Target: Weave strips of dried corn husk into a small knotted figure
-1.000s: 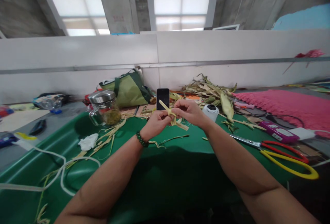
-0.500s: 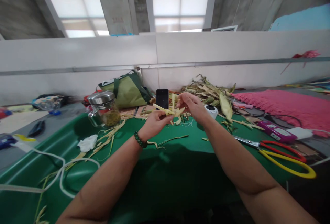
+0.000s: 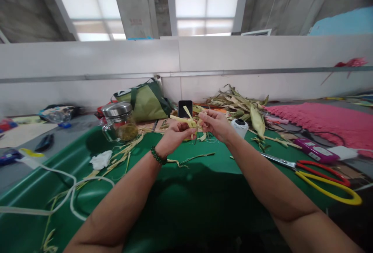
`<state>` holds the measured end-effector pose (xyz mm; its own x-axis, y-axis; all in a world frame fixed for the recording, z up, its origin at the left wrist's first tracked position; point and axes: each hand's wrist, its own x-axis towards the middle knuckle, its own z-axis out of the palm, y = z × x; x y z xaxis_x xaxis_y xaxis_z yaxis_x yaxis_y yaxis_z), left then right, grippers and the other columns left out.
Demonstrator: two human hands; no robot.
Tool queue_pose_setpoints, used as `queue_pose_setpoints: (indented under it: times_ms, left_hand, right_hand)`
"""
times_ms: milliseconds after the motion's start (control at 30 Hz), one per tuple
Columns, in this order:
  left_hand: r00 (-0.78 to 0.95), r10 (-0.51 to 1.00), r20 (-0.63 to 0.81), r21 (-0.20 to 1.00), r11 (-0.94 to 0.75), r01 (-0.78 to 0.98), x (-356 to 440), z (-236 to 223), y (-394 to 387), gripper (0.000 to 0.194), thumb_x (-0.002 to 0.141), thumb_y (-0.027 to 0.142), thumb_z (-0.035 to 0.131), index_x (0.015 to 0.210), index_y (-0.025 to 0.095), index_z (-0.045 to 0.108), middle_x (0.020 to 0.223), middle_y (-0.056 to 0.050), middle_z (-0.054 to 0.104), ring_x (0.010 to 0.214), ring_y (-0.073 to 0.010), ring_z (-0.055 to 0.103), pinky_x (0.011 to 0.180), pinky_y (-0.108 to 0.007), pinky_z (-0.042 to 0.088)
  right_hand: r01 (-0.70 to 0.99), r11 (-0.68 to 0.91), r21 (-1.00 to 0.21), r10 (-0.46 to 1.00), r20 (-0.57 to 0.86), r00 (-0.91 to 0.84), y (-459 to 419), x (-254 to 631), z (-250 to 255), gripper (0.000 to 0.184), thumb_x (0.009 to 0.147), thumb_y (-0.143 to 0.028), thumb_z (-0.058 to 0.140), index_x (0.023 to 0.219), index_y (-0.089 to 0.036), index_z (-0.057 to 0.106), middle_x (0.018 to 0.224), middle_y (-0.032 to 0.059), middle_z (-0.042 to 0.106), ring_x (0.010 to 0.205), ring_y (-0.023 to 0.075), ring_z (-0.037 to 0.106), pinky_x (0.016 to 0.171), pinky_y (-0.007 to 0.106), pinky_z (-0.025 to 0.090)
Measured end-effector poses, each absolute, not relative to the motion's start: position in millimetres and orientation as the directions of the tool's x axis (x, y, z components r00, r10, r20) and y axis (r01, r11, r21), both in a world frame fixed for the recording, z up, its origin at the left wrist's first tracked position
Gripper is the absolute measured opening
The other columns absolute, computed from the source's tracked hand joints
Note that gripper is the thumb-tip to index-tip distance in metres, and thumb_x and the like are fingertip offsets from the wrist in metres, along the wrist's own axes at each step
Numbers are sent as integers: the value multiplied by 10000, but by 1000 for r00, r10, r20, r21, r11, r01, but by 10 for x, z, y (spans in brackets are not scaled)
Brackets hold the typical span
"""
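Observation:
My left hand (image 3: 175, 135) and my right hand (image 3: 214, 123) meet above the green table cover (image 3: 186, 191), both pinched on a small bundle of pale yellow corn-husk strips (image 3: 189, 123). Strip ends stick out to the left and upward between the fingers. A green bead bracelet (image 3: 158, 156) sits on my left wrist. Loose husk strips (image 3: 192, 157) lie on the cover just below the hands.
A pile of corn husks (image 3: 241, 105) lies behind the hands. A phone (image 3: 185, 107) stands upright, next to a green bag (image 3: 145, 99) and a glass jar (image 3: 118, 123). Red-and-yellow scissors (image 3: 317, 171) lie at right, a white cable (image 3: 58, 191) at left, a pink mat (image 3: 323, 119) far right.
My right hand lifted away with a strip half a second ago, then came back to the left hand. The bundle has turned in my fingers.

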<state>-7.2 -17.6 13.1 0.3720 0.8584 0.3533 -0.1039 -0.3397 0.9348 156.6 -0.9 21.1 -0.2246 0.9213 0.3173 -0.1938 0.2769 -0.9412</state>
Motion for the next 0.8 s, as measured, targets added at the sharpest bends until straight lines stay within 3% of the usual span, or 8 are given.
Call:
queue_pose_setpoints:
  times_ms: [100,267,400,600,800]
  left_hand:
    - [300,874,382,924,-352,-151,-47,116,-180,402,572,251,814,828,169,514,685,41,612,605,-96,599,578,-210,502]
    - [294,892,344,938,-311,-152,-30,91,-157,500,555,205,811,927,176,477,727,20,650,674,-127,647,643,-243,521]
    - [285,911,298,954,-271,-130,-33,91,-155,497,551,241,812,903,174,468,662,39,636,618,-118,633,628,-251,514]
    - [450,859,245,970,-218,-111,-81,126,-190,489,564,243,814,869,191,436,647,44,627,613,-122,630,627,-260,500]
    - [558,812,171,978,-210,6,-196,184,-178,475,589,257,792,952,178,496,774,-9,664,766,-172,659,715,-308,497]
  right_hand:
    - [-104,252,-962,902,272,-335,-40,1523,191,462,546,-491,796,816,-162,617,567,-36,599,472,78,537,474,209,465]
    - [81,476,-875,840,426,-335,-36,1536,188,331,612,-442,751,681,-148,615,572,-9,596,517,100,532,496,233,430]
    - [201,522,-829,813,413,-410,-34,1604,233,323,639,-445,721,640,-154,582,578,-8,591,508,94,500,471,224,379]
    - [279,551,-787,805,412,-427,-95,1674,286,336,635,-429,731,587,-129,589,487,-34,506,452,52,367,428,205,234]
    - [367,580,-727,799,423,-427,-52,1733,306,332,648,-385,694,518,-150,498,439,-61,417,435,46,325,418,211,215]
